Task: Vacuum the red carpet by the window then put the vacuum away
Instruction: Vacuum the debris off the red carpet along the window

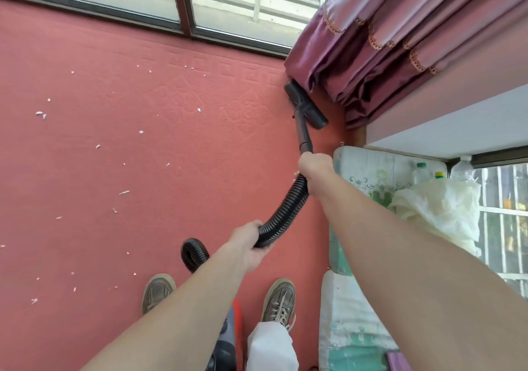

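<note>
Red carpet (85, 188): white scraps (40, 113) scattered, vacuum nozzle (307, 108).

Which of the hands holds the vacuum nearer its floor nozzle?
The right hand, gripping where the rigid tube begins; the left hand grips the ribbed hose farther back.

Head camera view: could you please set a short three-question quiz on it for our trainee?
1. True or false: the vacuum head rests on the carpet beside the curtain.
2. Which hand grips nearer the vacuum head: A) left, B) right?
3. Fill in: the left hand grips the ribbed black ____.
Key: 1 true; 2 B, the right hand; 3 hose.
</note>
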